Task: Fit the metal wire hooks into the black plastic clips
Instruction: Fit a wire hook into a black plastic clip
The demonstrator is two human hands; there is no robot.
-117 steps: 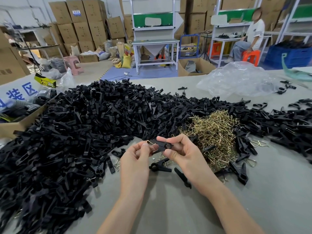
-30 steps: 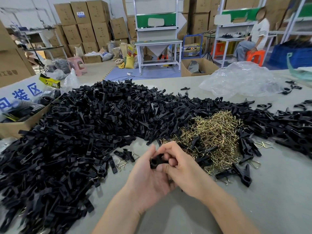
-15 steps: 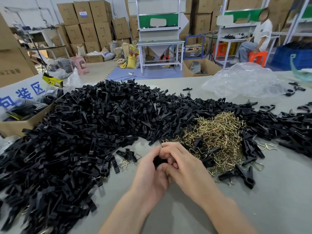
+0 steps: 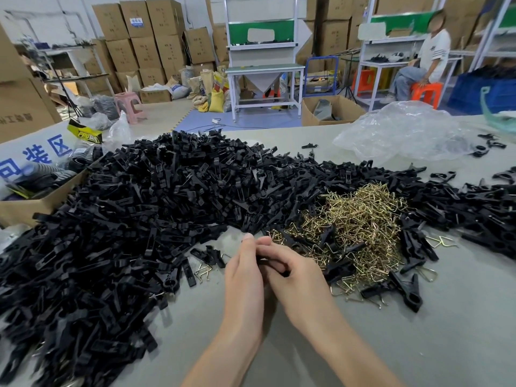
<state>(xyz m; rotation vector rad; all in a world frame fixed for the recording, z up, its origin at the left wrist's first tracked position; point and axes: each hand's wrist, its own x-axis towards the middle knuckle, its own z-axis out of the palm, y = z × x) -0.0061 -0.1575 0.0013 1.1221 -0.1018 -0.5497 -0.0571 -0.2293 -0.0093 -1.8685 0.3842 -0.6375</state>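
Cardboard box (image 4: 42, 203) holds dark goods; left hand (image 4: 245, 275) and right hand (image 4: 300, 280), grip closed, pinch one black clip (image 4: 269, 262).

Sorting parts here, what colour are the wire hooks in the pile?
The wire hooks are brassy gold, head view.

Stacked cardboard boxes (image 4: 145, 37) line the wall behind a white workbench (image 4: 264, 69).

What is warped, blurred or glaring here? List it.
Head view: wide-angle bend tilts the cardboard boxes; head view: light is even, with a soft shadow on the table under the left hand and right hand; head view: the black clip they grip is shaded and mostly hidden; head view: the plastic bag shows a mild sheen, the wire hooks look sharp.
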